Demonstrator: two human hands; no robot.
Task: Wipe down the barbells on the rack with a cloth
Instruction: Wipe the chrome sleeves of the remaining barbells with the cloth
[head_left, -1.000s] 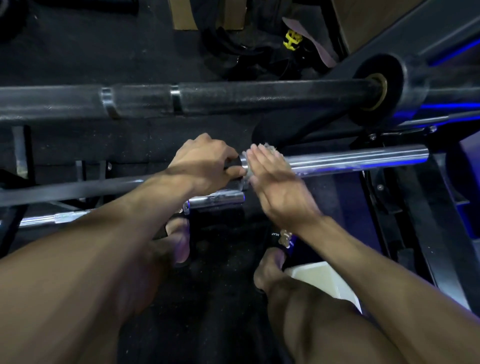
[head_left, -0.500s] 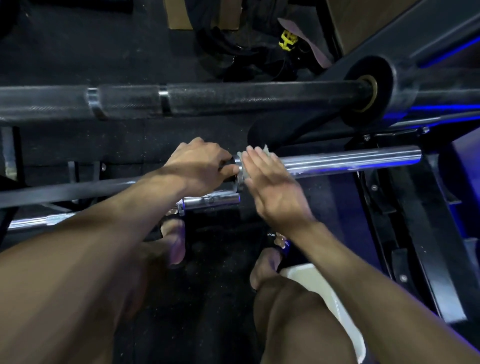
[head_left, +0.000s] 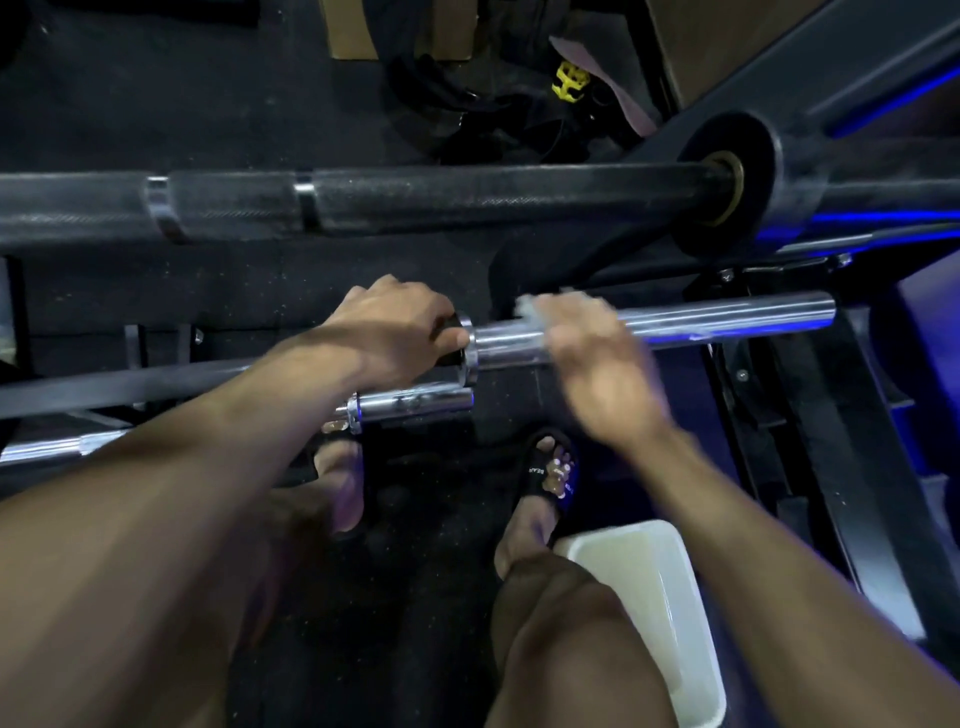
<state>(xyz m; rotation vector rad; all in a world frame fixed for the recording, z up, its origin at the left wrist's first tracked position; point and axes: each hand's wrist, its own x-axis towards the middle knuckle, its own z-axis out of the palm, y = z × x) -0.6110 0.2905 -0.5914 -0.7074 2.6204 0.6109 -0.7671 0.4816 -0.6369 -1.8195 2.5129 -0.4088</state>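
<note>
Dim gym corner under my feet

Black speckled rubber floor (head_left: 156, 93), blue light (head_left: 883, 218) glowing at my right, a white tub (head_left: 670, 613) beside my foot, dark straps (head_left: 467, 104) heaped farther off.

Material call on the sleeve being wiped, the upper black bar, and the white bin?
Sleeve: polished metal, likely chromed steel; bright streaked reflections.
Black bar: metal with dark matte coating, apparently; fine knurl pattern, bare shiny rings.
White bin: probably plastic; thin, smooth, slightly translucent walls.

dim scene, blue light glowing at the right edge; glare streaks the chrome barbell sleeve (head_left: 727, 317). the right hand (head_left: 597, 364) is motion-blurred, and the wide-angle lens bends the forearms near the edges.
</note>
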